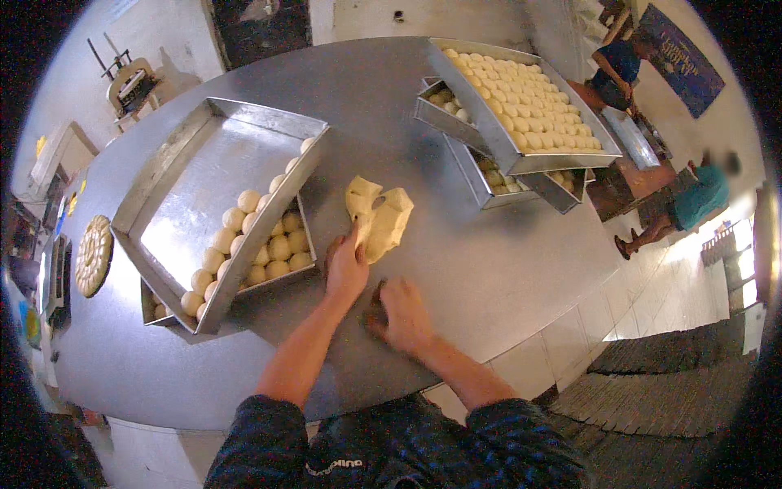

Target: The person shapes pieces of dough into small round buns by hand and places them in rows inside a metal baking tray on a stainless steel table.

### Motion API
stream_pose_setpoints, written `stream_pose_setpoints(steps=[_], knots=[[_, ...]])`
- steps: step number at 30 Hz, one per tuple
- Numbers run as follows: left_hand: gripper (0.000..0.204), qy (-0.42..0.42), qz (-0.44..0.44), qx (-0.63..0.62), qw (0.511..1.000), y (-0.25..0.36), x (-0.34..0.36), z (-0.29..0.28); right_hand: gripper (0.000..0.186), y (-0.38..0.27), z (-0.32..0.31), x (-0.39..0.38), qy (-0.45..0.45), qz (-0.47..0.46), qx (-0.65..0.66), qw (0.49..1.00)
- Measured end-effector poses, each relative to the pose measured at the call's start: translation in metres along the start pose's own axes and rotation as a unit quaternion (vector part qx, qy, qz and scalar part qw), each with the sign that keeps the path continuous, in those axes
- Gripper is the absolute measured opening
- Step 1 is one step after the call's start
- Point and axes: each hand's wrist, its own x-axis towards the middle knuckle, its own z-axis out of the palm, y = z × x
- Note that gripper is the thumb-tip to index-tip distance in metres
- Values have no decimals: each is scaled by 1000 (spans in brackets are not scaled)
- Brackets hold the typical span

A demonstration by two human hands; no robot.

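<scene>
My left hand (349, 267) is closed on the near edge of a thin, floppy sheet of pale yellow dough (386, 231), which has a deep notch at its far edge. The dough hangs over the middle of the metal table (505, 261). Close by on the right, my right hand (405, 316) is curled near the table's front edge, apart from the dough; whatever its fingers may hold is hidden. To the left of my hands, a metal tray (167, 175) partly filled with round dough balls (223, 239) rests crosswise on another tray of balls.
A stack of metal trays (562, 161) filled with dough balls stands at the far right of the table. At the left edge lies a round, segmented slab of dough (94, 255). Two people (705, 192) are beyond the table on the right, near a brown table (631, 196).
</scene>
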Motion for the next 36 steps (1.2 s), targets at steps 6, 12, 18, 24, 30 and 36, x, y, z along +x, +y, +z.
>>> stream_pose_setpoints(steps=[6,12,18,24,30,36], knots=[[22,-92,-41,10,995,9,-130,-105,24,27,-30,-2,-26,142,-72,987],[9,51,-246,-381,890,-43,-213,-171,20,-5,-1,-6,9,37,39,999],[17,99,-313,-546,771,-16,-198,-204,23,15,-15,17,96,115,-68,986],[26,121,-278,-495,814,-42,-223,-263,24,22,-36,-8,1,136,-7,991],[24,47,-285,-490,823,-52,-236,-264,27,-73,-66,205,221,34,456,861],[19,28,-273,-479,834,-42,-208,-237,26,-108,-13,266,226,-1,257,940]])
